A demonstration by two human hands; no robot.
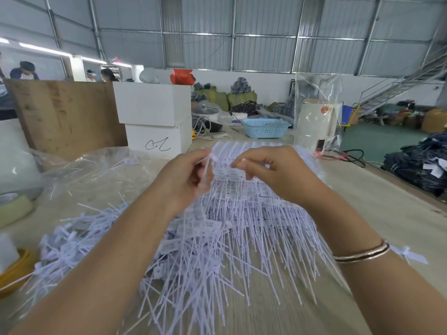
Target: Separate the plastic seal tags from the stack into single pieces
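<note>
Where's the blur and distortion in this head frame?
Head view: motion blur smears the left hand and the tag it pinches; right hand sharper; loose tags at left soft; wide-angle bends staircase; lighting even, soft shadows.

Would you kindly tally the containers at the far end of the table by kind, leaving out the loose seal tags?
White boxes: 2, stacked
Blue basket: 1
Total: 3
</note>
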